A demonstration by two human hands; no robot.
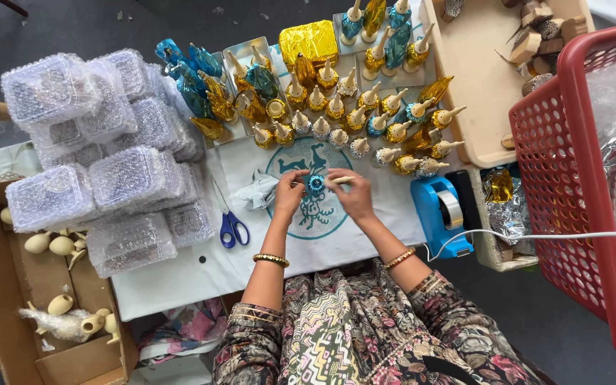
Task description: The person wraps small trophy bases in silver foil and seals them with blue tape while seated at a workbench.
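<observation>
Head view: both hands meet over the middle of a white cloth [201, 274] printed with a teal round design. The left hand [290, 192] pinches a small blue foil-wrapped piece [316, 184] from its left side, fingers closed on it. The right hand [354, 196] is closed on the piece's pale wooden tip [344, 180], which sticks out to the right (the tip lies across the fingers, nearly level). So the piece sits between the two hands, just above the cloth, held at both ends.

Beyond the hands, rows of foil-wrapped pieces [351, 114] in gold and blue stand on the cloth, tips up or tilted. Blue-handled scissors [231, 224] lie left of the left wrist, near a heap of bubble-wrapped packs [101, 157]. A blue tape dispenser [440, 214] stands just right of the right forearm. A red basket [572, 178] fills the right edge. A cardboard box [8, 285] at lower left holds bare wooden pieces [58, 246].
</observation>
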